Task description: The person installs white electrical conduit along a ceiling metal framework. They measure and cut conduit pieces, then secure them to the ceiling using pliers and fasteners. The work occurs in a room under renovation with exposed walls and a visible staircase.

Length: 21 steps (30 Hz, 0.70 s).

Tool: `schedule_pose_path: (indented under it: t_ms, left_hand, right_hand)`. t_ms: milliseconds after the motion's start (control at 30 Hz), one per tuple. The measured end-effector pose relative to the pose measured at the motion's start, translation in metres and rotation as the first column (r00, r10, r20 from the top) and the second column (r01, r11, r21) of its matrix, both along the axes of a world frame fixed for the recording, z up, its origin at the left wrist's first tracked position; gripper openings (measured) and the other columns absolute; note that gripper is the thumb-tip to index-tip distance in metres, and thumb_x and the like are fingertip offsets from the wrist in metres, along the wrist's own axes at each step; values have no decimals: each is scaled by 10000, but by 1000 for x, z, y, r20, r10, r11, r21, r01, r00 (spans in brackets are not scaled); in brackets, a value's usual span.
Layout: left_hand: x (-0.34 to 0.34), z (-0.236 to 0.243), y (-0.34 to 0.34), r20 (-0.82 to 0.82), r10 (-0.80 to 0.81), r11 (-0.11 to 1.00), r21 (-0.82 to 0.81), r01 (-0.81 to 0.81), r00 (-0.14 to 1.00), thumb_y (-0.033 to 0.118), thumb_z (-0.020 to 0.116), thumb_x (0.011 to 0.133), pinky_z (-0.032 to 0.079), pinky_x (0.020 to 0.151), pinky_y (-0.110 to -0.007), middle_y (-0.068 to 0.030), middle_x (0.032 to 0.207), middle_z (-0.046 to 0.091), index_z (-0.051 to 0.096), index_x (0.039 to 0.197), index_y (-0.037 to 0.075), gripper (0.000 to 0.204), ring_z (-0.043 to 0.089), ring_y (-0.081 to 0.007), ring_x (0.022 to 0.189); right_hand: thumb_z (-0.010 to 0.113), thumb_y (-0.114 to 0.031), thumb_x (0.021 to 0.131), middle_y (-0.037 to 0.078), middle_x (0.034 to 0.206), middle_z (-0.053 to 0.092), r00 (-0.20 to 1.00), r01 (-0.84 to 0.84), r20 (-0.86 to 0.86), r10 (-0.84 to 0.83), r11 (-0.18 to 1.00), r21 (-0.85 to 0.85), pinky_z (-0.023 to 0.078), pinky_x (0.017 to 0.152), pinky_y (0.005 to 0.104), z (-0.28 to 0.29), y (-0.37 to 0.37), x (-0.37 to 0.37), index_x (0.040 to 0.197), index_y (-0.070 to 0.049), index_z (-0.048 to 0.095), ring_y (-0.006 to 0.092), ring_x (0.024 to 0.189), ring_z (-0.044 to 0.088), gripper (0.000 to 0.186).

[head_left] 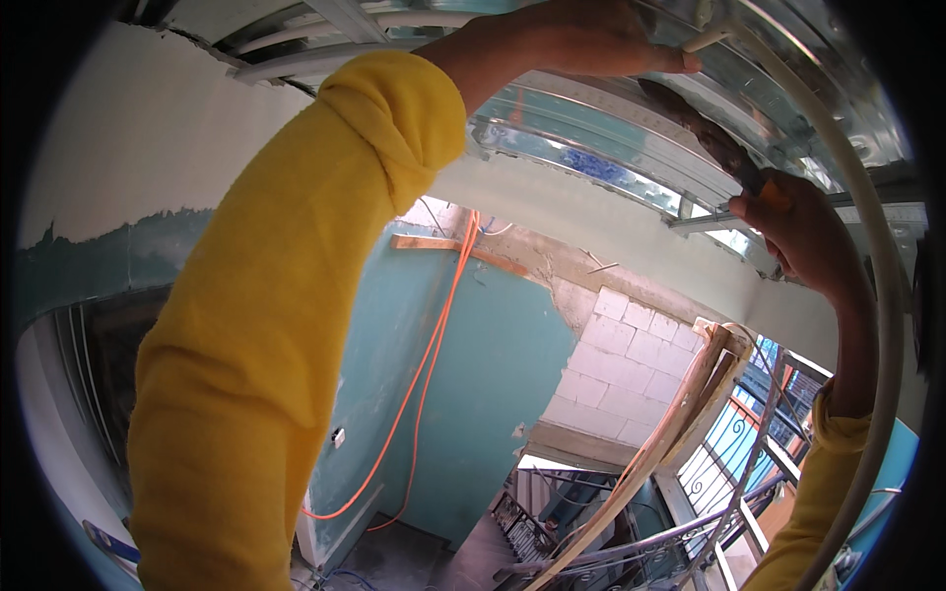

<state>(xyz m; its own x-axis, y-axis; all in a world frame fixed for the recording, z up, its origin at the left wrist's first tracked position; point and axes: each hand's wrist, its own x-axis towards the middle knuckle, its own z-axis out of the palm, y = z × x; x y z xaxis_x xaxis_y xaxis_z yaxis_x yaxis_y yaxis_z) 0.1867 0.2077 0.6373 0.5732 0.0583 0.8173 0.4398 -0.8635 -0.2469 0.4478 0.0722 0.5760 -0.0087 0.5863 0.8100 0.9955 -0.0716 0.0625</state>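
Both my arms, in yellow sleeves, reach overhead into a ceiling frame of shiny metal channels [611, 128]. My left hand [591, 37] is up against the frame at the top edge. Its thumb points right, close to the short end of a pale pipe [814, 103]; the other fingers are dark and partly cut off. My right hand [810, 234] is closed round the orange-marked handle of a dark metal hand tool [711, 140]. The tool's head points up and left, just below my left hand. Its exact kind is hard to make out.
The pale pipe curves down along the right side, close by my right arm. Orange cables [440, 335] hang beside a teal wall [483, 394]. Wooden posts [680, 414] lean near a white block wall [631, 364]. Lower right are metal railings [724, 448] and a stairwell.
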Motion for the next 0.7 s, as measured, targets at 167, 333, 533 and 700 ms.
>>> schedule_pose_path:
  t_ms: [167, 333, 533, 700]
  left_hand:
    - [-10, 8, 49, 79, -116, 768, 639, 39, 990, 595, 737, 882, 558, 789, -398, -166, 826, 731, 794, 984, 8, 599, 721, -297, 780]
    - [-5, -3, 68, 173, -116, 872, 488, 17, 978, 530, 651, 983, 551, 861, -400, -137, 989, 745, 744, 1202, 84, 506, 716, -286, 914]
    - [-12, -15, 60, 242, -17, 963, 264, -49, 970, 550, 596, 1020, 529, 831, -397, -104, 1005, 739, 732, 1218, 139, 476, 693, -277, 907]
    - [-18, -13, 69, 274, -45, 943, 330, -50, 961, 579, 560, 1028, 516, 801, -398, -94, 951, 722, 723, 1203, 139, 500, 682, -264, 876]
  right_hand:
    - [696, -301, 1010, -12, 742, 561, 768, -529, -312, 559, 829, 182, 450, 605, 256, -65, 4, 45, 1223, -16, 649, 67, 633, 532, 359]
    - [591, -213, 1067, 37, 808, 609, 199, -831, -231, 952, 289, 476, 504, 616, 249, -107, 14, 11, 1368, 50, 551, 104, 693, 606, 401]
    - [680, -271, 1034, 90, 1064, 681, 350, -752, -90, 933, 336, 567, 494, 733, 261, -111, 76, -48, 1309, -7, 594, 101, 877, 601, 391]
    - [681, -200, 1038, 46, 964, 642, 543, -621, 75, 836, 340, 706, 494, 792, 267, -107, 138, -66, 1259, -18, 589, 95, 853, 598, 301]
